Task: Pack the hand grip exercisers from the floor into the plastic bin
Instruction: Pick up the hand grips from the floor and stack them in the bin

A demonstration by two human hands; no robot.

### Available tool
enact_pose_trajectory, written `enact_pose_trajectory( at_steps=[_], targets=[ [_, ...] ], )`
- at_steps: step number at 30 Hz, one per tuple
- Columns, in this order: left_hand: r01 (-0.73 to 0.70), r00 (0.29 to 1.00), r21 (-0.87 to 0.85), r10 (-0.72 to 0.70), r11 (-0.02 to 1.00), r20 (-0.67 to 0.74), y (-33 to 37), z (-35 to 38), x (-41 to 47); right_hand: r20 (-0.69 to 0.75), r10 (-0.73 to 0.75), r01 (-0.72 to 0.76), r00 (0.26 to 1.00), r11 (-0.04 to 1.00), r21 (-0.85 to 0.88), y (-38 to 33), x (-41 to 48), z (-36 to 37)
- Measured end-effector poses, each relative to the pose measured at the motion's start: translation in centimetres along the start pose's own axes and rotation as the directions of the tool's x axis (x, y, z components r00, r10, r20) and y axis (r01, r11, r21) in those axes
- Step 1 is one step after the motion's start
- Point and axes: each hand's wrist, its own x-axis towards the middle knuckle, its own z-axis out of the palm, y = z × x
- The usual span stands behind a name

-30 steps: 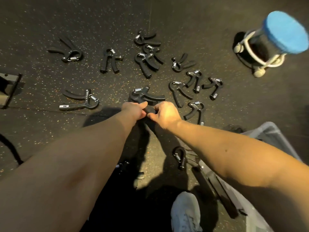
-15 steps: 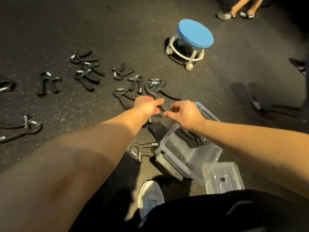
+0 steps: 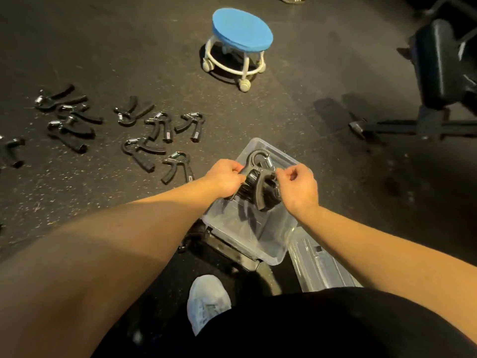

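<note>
Head view: one exerciser [image 3: 258,174] is held over the plastic bin [image 3: 277,250], gripped by curled fingers of left hand [image 3: 227,177] and right hand [image 3: 296,188]; a few are packed inside, many loose exercisers [image 3: 143,151] are left on the floor [image 3: 284,112].

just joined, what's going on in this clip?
A person is bent over a clear plastic bin on a dark gym floor, packing grip trainers. The left hand and right hand hold one hand grip exerciser between them just above the bin's opening, over a few already packed exercisers. Several more exercisers lie scattered on the floor to the left. The bin's lid lies beside it.
</note>
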Motion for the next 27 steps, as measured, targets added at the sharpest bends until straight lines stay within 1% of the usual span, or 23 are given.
enact_pose_trajectory(
  at_steps=[2,5,7,10,13,15,17,20,23,25,27],
  targets=[
    [-0.024,1.0,0.06,0.023,0.998,0.019,-0.4,0.8,0.3,0.015,0.027,-0.027,1.0,0.999,0.034,0.4,0.1,0.6],
    [-0.081,0.997,0.101,0.079,0.992,0.023,-0.9,1.5,0.4,0.056,0.078,-0.082,0.995,0.994,0.073,0.9,0.3,1.7],
    [-0.144,0.99,0.151,0.142,0.978,0.02,-1.2,1.9,0.4,0.084,0.17,-0.182,0.982,0.97,0.164,1.0,0.2,2.2],
    [-0.222,0.974,0.243,0.229,0.944,-0.001,-1.5,2.4,0.0,0.152,0.374,-0.403,0.915,0.86,0.313,0.7,0.0,2.4],
    [-0.31,0.947,0.346,0.32,0.886,0.028,-1.9,2.7,-0.4,0.202,0.498,-0.532,0.844,0.726,0.435,0.9,0.0,2.8],
    [-0.309,0.945,0.392,0.327,0.866,0.022,-2.7,3.0,-0.4,0.252,0.556,-0.598,0.792,0.627,0.499,1.0,0.1,3.3],
    [-0.269,0.956,0.416,0.293,0.869,0.006,-3.2,3.5,-0.5,0.287,0.612,-0.653,0.737,0.537,0.534,1.4,0.0,3.9],
    [-0.221,0.962,0.438,0.268,0.871,-0.047,-3.7,4.5,-0.4,0.296,0.667,-0.682,0.684,0.44,0.585,2.7,-1.1,4.8],
    [-0.216,0.951,0.363,0.28,0.906,-0.134,-3.9,6.0,-0.7,0.28,0.695,-0.658,0.662,0.359,0.663,4.0,-2.3,5.6],
    [-0.2,0.939,0.307,0.272,0.93,-0.212,-4.3,7.4,-1.0,0.249,0.694,-0.615,0.675,0.343,0.71,4.7,-2.9,6.0],
    [-0.187,0.918,0.25,0.259,0.95,-0.299,-4.3,8.9,-1.6,0.215,0.673,-0.564,0.708,0.356,0.745,5.3,-3.4,6.5]
  ],
)
